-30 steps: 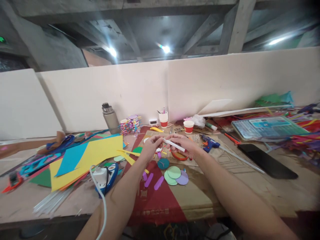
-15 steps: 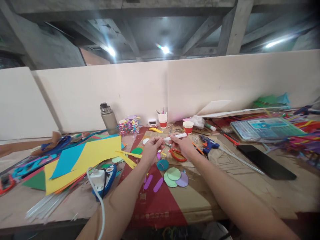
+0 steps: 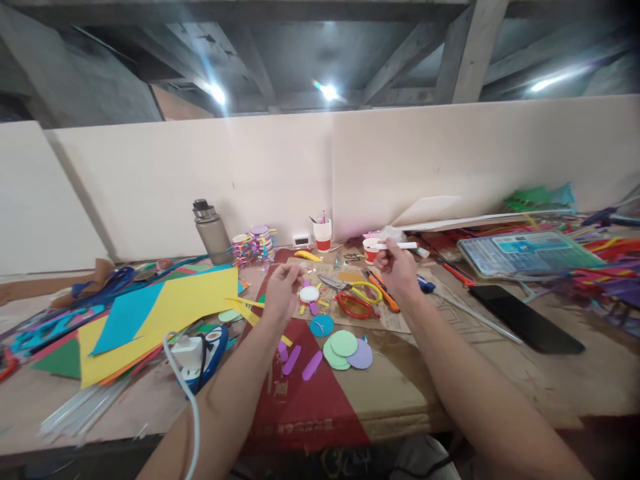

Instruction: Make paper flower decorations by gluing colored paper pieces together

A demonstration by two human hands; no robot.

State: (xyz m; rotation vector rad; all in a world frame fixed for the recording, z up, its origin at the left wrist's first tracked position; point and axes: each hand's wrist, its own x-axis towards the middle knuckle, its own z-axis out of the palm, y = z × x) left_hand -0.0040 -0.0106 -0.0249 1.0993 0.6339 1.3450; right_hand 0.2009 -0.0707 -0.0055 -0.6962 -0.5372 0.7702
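Hands apart above the cluttered surface (image 3: 560,373). In the right hand (image 3: 399,268), fingers closed around a white marker (image 3: 407,245), held level and well off the surface, just in front of a red-and-white paper cup (image 3: 369,254). On the left hand (image 3: 283,290), fingertips pinched narrow, perhaps on something small such as a cap; too small to tell. Just right of that hand, flat on the surface, a small white disc (image 3: 309,294) with yellow and purple strips around it. Beyond the disc, red-handled scissors (image 3: 354,305) and yellow-handled scissors (image 3: 369,291); nearer the body, a teal circle (image 3: 321,325), green circles (image 3: 341,347) and a lilac circle (image 3: 362,355).

Judging from this, apparently a marker readied over small paper pieces. For clean work on so small a disc:
- Rest the heel of the right hand on the surface before touching tip to paper.
- Grip the marker closer to its tip than now.
- Pin the disc flat with the left fingertips, well clear of the tip.
- Press lightly, to avoid dragging the loose strips.
- Watch the scissor blades lying beside the disc, close to any path of the wrist.
- Keep whatever sits in the left pinch in hand, not dropped among the scraps, where easily lost.
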